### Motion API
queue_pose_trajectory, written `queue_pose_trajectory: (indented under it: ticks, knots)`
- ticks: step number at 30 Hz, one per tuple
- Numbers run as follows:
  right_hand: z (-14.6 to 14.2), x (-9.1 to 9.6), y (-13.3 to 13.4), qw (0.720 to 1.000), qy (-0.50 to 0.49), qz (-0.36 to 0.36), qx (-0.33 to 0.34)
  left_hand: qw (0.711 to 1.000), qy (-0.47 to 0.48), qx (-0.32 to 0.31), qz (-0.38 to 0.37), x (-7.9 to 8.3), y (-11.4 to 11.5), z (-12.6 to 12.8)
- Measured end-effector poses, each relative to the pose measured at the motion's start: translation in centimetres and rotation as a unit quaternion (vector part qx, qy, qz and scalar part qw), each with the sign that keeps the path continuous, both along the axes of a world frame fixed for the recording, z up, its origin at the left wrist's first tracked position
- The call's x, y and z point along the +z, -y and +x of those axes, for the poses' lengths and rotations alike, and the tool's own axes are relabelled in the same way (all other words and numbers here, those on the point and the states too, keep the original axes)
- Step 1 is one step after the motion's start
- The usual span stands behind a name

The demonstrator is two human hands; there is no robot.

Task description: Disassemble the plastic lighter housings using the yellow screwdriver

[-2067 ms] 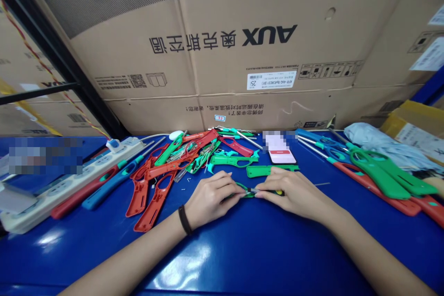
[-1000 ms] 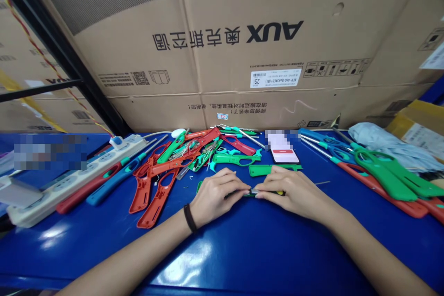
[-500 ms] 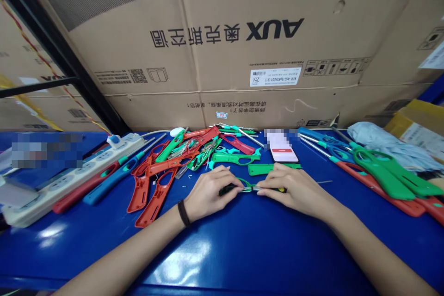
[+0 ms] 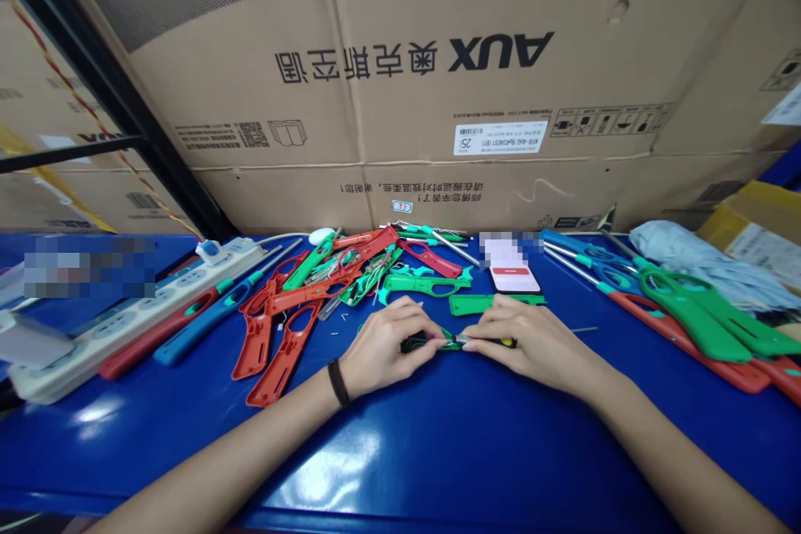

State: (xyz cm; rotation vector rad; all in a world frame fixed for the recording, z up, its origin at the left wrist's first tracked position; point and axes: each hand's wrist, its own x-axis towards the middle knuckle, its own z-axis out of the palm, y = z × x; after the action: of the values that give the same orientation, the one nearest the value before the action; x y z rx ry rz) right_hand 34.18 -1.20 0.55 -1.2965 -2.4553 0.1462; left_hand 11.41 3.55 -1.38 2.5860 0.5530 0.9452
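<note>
My left hand [image 4: 385,346] rests on the blue table [image 4: 438,450] with its fingers closed round a green plastic lighter shell [image 4: 431,341]. My right hand [image 4: 526,342] faces it from the right, fingers pinched on a small screwdriver [image 4: 494,342] with a dark and yellow handle. The screwdriver's metal tip meets the shell between the two hands. A black band sits on my left wrist. Most of the shell is hidden under my left fingers.
A heap of red and green lighter shells [image 4: 325,284] lies behind my hands. Finished long lighters [image 4: 688,313] lie at the right, a phone [image 4: 508,271] behind my right hand, a white power strip [image 4: 131,313] at the left. A big cardboard box [image 4: 413,75] walls the back.
Both hands have stayed together at the same spot. The green shell has been turned slightly in my left fingers while the screwdriver tip stays against it.
</note>
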Motion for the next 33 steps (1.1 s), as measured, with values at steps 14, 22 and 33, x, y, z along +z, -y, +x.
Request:
queue_pose_trajectory:
  ticks: [14,22,33]
  knots:
    - [-0.37,-0.2,-0.14,1.0,0.011,0.018,0.011,0.999,-0.02,0.01,0.025,0.08,0.13,0.13]
    - [-0.24,-0.3,-0.38,0.999,0.013,0.033,0.005,0.999,-0.029,0.018,0.037,-0.15,-0.11,-0.11]
    - [-0.44,-0.42,-0.72,0.999,0.024,0.023,0.002,0.999,-0.016,0.034,-0.009,-0.61,-0.26,0.07]
